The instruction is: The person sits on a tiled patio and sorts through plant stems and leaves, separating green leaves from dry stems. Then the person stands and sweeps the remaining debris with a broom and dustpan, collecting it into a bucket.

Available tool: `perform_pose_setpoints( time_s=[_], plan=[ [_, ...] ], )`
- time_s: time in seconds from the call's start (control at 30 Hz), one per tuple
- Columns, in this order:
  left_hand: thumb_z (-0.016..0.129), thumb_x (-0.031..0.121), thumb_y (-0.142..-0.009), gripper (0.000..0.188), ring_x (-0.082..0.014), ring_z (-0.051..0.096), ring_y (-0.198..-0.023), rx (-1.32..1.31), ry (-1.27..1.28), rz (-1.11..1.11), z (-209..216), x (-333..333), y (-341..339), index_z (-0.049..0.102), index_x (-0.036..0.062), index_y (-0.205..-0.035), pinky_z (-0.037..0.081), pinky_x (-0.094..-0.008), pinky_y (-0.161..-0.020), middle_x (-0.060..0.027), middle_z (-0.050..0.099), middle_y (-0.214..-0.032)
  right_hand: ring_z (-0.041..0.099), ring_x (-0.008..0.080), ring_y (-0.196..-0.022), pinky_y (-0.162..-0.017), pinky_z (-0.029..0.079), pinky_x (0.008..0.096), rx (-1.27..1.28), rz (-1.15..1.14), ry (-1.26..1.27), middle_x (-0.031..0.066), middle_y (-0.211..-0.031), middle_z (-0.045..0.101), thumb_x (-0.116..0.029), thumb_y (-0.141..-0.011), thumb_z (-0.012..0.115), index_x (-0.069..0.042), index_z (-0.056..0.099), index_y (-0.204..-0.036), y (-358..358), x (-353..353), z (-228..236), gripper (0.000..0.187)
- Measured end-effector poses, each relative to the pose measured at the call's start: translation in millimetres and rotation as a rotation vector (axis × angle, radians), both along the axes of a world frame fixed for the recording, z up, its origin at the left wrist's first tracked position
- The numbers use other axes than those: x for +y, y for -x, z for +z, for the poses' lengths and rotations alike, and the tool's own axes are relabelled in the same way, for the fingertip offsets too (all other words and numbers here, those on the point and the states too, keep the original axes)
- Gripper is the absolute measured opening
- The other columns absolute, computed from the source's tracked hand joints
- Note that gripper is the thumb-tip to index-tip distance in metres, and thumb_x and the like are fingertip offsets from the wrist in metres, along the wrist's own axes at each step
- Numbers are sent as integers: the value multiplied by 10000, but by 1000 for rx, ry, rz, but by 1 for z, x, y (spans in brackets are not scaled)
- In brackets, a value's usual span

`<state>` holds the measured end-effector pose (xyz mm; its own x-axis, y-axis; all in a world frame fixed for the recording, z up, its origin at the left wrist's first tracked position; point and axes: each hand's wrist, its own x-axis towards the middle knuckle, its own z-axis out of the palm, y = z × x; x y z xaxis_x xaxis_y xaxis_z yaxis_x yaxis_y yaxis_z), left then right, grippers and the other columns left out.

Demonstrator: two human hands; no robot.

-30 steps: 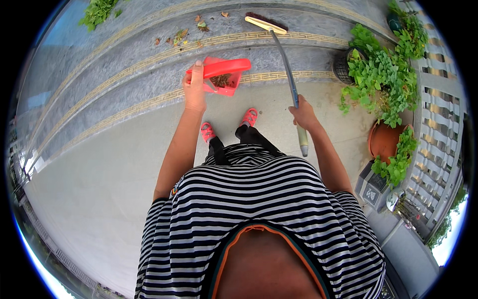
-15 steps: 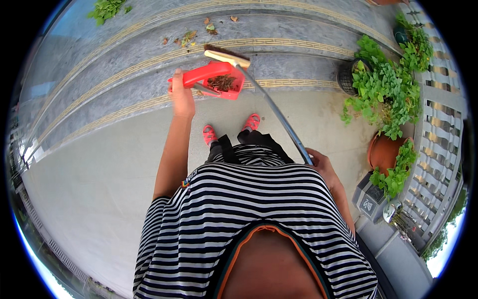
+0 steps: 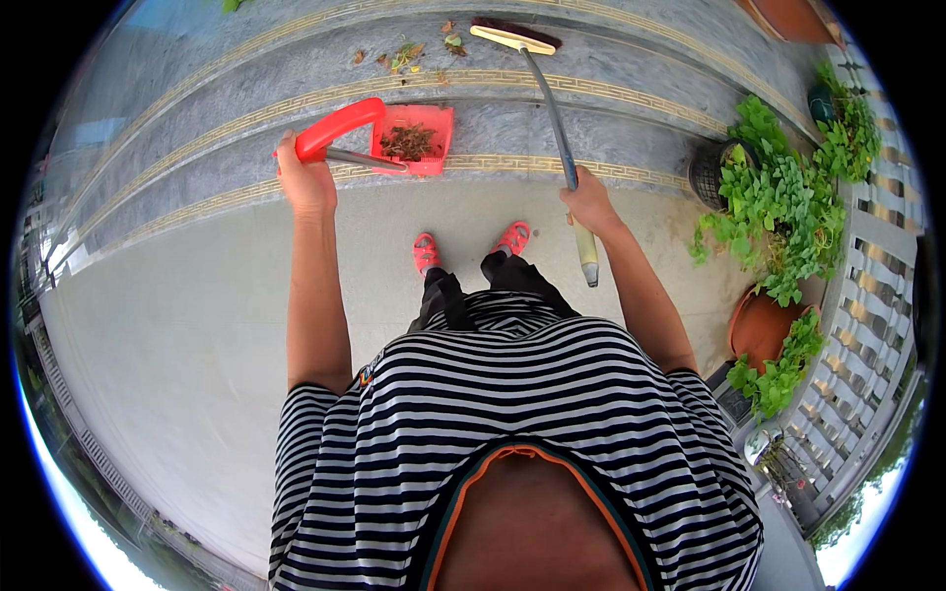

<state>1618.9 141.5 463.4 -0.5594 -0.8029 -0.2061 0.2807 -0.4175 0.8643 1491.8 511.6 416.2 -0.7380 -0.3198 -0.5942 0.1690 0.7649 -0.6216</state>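
Note:
My left hand (image 3: 307, 179) is closed around the red handle of a long-handled dustpan (image 3: 440, 148). Its red pan holds brown dry leaves (image 3: 410, 143) and lies over the lower steps, ahead of my feet. My right hand (image 3: 589, 202) grips the grey pole of a broom (image 3: 552, 108), near the pale end of its handle. The broom's head (image 3: 512, 39), cream with dark bristles, is farther off over the upper steps, apart from the dustpan. Several dry and yellow-green leaves (image 3: 406, 56) lie on a step to the left of the broom head.
Grey stone steps (image 3: 236, 128) with gold patterned edges rise ahead. At the right stand leafy potted plants (image 3: 783, 217), a dark basket-like pot (image 3: 708, 175), a terracotta pot (image 3: 764, 330) and a white balustrade (image 3: 877, 256). I stand on pale concrete (image 3: 197, 315) in red sandals (image 3: 426, 252).
My right hand has moved forward and up from beside my body, and the broom head has gone farther away to the right, off the dustpan. The dustpan has shifted left.

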Motion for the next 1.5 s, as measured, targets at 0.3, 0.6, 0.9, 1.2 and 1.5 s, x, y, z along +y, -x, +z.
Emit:
perform_pose_setpoints(
  time_s=[0.3,0.6,0.9,1.2,1.5],
  plan=[
    [564,264,-853,228,-171,544,-737,-33,-13,-1,-13,-41,7,544,39,-821,407,-308,-751,-73,575,-756,568,258,-455,-445,472,371,-183,267,-120,168,-646,569,-55,-774,546,12,401,-1219,-69,23,80,472],
    [525,294,-869,288,-215,574,-723,-89,44,-7,-15,-67,5,553,12,-820,427,-336,-747,-118,612,-753,507,144,-420,-415,410,301,-202,149,21,82,-625,525,-53,-750,612,-46,460,-1274,-59,4,103,546],
    [471,272,-881,281,-226,578,-742,-46,78,68,-15,-86,-24,544,6,-833,445,-357,-770,-132,620,-779,627,333,-569,-525,484,432,11,253,-63,228,-753,607,-72,-765,541,27,463,-1049,0,-112,-8,311],
    [522,326,-861,328,-180,537,-654,-108,62,123,-13,-88,-10,555,29,-725,385,-298,-659,-106,594,-688,543,195,-445,-438,448,331,-225,357,-94,111,-632,538,-79,-748,596,-25,431,-1269,-39,-17,99,549],
    [509,321,-872,327,-174,517,-663,-85,62,70,-18,-99,-20,558,14,-773,375,-298,-665,-118,591,-687,517,153,-423,-427,425,311,-67,263,161,75,-624,519,-53,-766,581,-40,492,-1207,-26,-85,67,450]
  ],
)
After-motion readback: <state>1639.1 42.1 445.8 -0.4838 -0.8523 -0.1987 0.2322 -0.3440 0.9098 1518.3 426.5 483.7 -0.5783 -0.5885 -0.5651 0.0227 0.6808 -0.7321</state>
